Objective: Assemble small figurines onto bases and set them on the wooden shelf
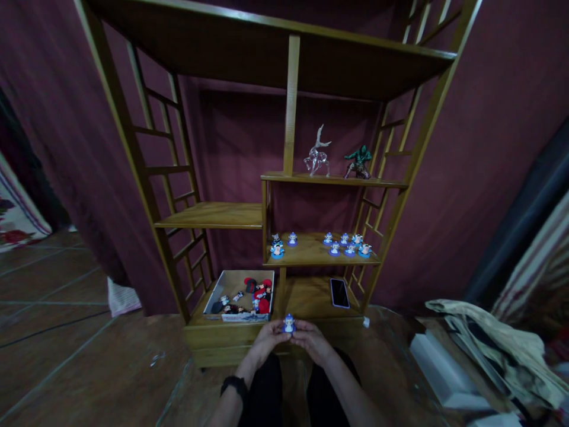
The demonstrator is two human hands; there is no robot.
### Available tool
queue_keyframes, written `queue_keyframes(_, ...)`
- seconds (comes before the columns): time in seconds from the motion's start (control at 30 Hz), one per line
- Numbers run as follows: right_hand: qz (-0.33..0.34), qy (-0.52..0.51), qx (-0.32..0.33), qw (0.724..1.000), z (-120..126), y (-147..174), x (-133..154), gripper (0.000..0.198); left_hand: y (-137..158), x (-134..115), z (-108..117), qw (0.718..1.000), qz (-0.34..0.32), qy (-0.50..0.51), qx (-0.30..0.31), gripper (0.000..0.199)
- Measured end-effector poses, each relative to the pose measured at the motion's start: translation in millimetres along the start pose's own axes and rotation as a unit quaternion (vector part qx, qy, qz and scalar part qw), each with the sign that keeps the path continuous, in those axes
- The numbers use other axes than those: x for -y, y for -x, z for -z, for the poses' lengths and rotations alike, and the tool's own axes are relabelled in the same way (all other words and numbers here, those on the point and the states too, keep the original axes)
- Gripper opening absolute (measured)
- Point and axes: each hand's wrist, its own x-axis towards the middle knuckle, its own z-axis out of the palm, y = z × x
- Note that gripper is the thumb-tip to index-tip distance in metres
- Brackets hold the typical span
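Observation:
Between my two hands, in front of the low shelf, is a small purple-and-white figurine (288, 324) held upright. The fingers of my left hand (270, 337) close on its left side, and those of my right hand (310, 339) close on its right side. Similar figurines (335, 249) stand on the shelf above, several in a group at the right. One purple figurine (292, 239) and two blue-based ones (277, 251) stand at that shelf's left end. A cardboard box (216, 294) of small red, black and white figures sits just beyond my left hand.
The wooden shelf unit (291, 107) fills the middle. A clear deer ornament (317, 159) and a dark green figure (358, 161) stand on an upper shelf. A phone (339, 293) lies on the bottom board. A white box (444, 370) and cloth (498, 338) lie at right.

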Motion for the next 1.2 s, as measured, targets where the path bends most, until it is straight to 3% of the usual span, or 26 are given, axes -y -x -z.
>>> queue_keyframes(0.33,0.006,-0.011,-0.033,0.999,6.6,-10.6,-11.6,0.046,-11.6,2.8,-5.5,1.000,0.010,0.010,-0.019,0.042)
queue_keyframes(0.67,0.082,0.137,-0.017,0.987,14.2,-15.4,-11.4,0.045,-12.4,3.5,-5.2,1.000,0.003,0.010,0.004,0.043)
queue_keyframes(1.2,0.115,0.176,-0.060,0.976,9.7,-10.0,-14.0,0.044,-7.7,-3.4,-7.9,0.999,0.008,0.038,0.008,0.047)
